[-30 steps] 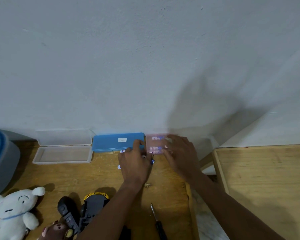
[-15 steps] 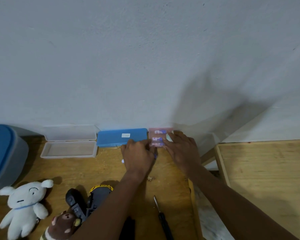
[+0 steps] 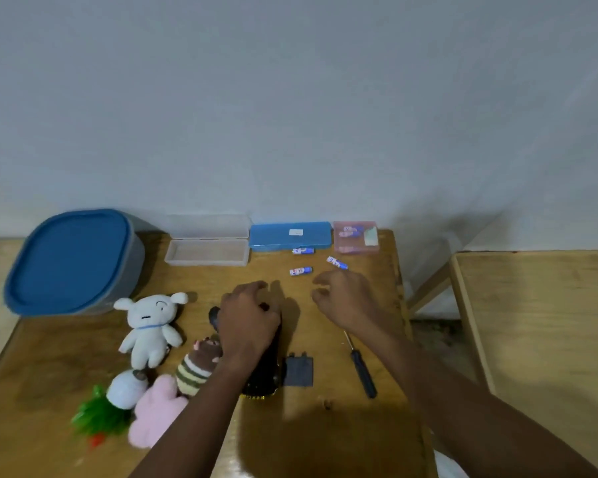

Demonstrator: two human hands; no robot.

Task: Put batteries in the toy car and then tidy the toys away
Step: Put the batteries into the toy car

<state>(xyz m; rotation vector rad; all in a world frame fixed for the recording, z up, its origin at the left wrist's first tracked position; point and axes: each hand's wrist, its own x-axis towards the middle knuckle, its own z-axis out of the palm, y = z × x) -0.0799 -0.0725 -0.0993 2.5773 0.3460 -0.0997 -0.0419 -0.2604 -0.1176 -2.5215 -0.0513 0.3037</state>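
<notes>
Head view: your left hand (image 3: 247,324) lies on the dark, upturned plastic toy car (image 3: 263,370) at the wooden worktop's (image 3: 342,436) middle, fingers curled over it. Your right hand (image 3: 346,300) hovers just right, fingers loosely spread, empty. Three small blue-and-white batteries (image 3: 300,271) lie beyond, near the pink translucent box (image 3: 355,237).

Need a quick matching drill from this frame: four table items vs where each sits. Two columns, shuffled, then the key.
Items:
1. screwdriver
2. pink box
3. white plush dog
4. battery cover

Places:
A. against the wall, right of the blue case
B. just right of the toy car
C. left of the left hand
D. beneath the right forearm

Pairs: 1-D, 2-A, 3-C, 4-B
</notes>
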